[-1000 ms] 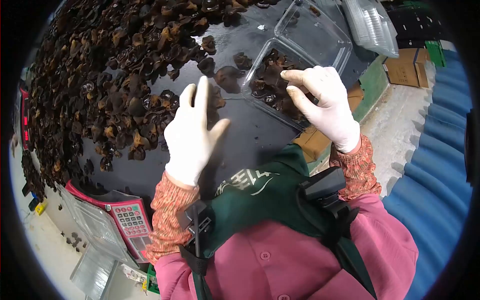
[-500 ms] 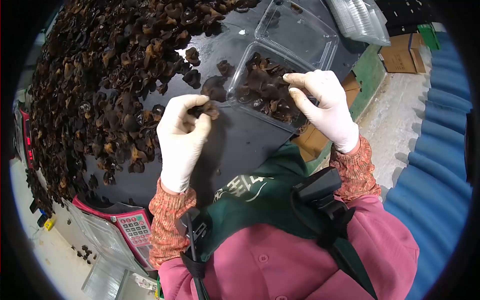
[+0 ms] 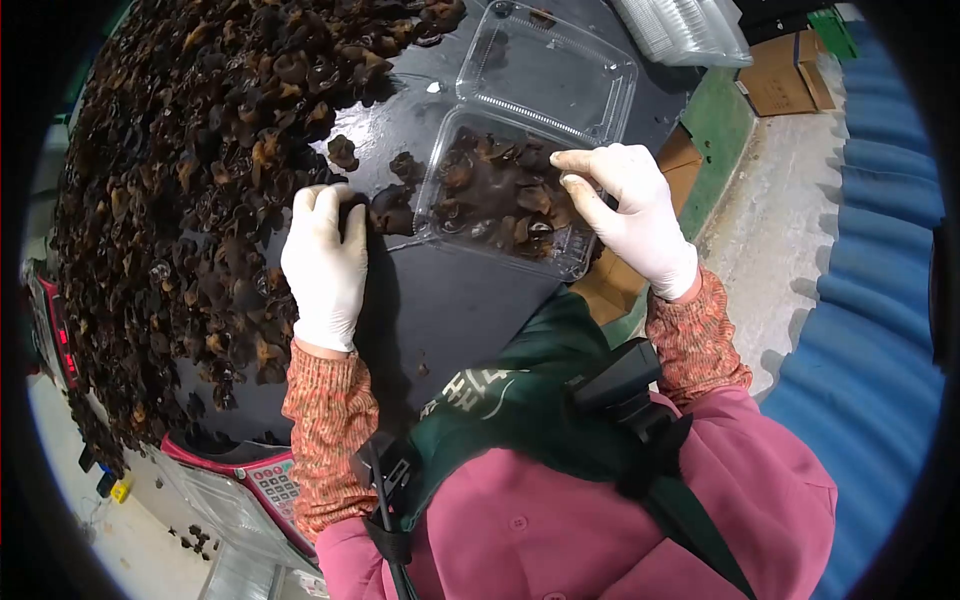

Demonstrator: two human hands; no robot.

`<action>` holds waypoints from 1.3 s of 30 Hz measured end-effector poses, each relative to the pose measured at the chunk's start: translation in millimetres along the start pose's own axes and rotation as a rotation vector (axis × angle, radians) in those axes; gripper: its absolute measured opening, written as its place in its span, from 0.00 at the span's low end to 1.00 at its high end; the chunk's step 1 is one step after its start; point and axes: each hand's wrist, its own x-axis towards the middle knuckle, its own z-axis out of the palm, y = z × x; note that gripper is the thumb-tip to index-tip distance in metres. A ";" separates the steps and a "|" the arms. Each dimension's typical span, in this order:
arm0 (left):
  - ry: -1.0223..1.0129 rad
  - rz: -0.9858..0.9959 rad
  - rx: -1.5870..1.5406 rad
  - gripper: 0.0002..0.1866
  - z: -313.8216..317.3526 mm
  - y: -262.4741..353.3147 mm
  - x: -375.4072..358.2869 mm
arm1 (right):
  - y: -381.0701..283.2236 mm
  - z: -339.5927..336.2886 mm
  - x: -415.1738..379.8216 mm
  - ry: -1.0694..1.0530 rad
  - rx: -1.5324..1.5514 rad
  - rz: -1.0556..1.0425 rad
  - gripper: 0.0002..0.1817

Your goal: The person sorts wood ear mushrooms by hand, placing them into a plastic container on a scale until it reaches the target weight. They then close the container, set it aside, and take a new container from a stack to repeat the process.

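Dark brown wood ear mushrooms lie inside a clear plastic box on the dark tabletop. Over the box's right side is my right hand in a white glove, its thumb and forefinger slightly apart with nothing visible between them. My left hand, also gloved, is at the edge of the mushroom pile, fingers curled. Between its thumb and forefinger a dark wood ear mushroom shows in part. Beside that hand, more loose mushrooms lie close to the box.
The box's hinged lid lies open behind it. Stacked clear boxes stand at the back right, near a cardboard carton. A red scale with a keypad is at the lower left; blue corrugated sheeting runs along the right.
My left hand has moved left, from beside the box to the pile's edge; the brownish piece it held is no longer visible. My right hand stays over the box. The view has shifted slightly.
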 end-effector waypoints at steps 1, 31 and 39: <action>-0.043 -0.005 -0.023 0.11 0.6 -2.9 -2.0 | 0.5 -2.8 1.6 -0.007 0.002 0.013 0.09; 0.038 -0.317 -0.393 0.07 -49.2 8.8 1.9 | 6.6 16.5 61.0 -0.081 -0.164 -0.350 0.07; 0.073 -0.461 -0.478 0.08 -51.4 -2.1 -5.4 | 10.7 -42.9 24.7 -0.162 -0.191 -0.195 0.07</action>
